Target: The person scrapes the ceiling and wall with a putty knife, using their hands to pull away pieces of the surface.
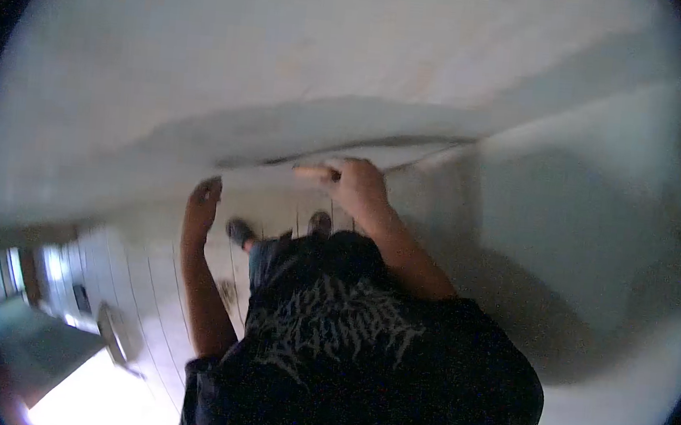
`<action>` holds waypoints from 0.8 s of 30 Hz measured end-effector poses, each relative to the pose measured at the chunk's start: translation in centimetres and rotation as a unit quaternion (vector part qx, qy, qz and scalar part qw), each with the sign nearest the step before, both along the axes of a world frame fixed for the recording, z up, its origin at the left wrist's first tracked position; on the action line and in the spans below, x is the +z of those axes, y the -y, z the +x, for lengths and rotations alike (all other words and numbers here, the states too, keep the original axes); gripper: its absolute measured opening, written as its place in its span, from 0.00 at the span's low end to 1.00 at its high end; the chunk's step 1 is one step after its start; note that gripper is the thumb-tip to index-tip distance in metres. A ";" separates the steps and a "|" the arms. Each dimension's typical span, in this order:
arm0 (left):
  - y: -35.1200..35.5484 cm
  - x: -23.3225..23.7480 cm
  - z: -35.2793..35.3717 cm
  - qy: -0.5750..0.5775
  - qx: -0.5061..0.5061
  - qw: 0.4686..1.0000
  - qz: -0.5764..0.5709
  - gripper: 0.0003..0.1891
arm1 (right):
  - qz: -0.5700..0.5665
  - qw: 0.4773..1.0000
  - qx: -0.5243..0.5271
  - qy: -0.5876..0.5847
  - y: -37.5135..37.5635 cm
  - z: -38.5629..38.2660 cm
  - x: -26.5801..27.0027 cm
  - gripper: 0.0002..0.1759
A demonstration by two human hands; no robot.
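Observation:
In front of a pale surface with a dark, uneven crack-like line [346,144], my right hand [359,186] is closed around a small light-brown object [312,172], whose end points left, just below the line. What the object is cannot be made out. Further left, my left hand [208,191] is raised near the same surface, its fingers curled together; blur hides whether anything is between them.
Below are my two shoes [239,232] on a floor of pale boards [156,285]. A greenish wall [567,216] stands at the right. At the lower left are a bright opening [114,395] and a dark greenish panel [41,344].

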State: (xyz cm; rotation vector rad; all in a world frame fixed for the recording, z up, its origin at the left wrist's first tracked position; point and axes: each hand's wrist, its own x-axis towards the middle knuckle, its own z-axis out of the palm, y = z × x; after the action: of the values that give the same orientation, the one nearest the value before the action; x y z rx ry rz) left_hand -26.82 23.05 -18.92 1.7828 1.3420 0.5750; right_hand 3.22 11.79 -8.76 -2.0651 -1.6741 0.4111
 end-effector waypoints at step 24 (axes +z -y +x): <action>3.1 16.4 10.9 0.054 -0.259 0.962 -0.072 0.13 | 0.322 0.940 0.100 0.054 6.4 6.3 8.1 0.21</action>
State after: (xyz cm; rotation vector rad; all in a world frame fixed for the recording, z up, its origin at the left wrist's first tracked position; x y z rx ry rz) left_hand -15.90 19.93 -2.56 1.8533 0.7715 0.2721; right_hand 9.54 5.41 -0.68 -1.4617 -1.7797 -0.1852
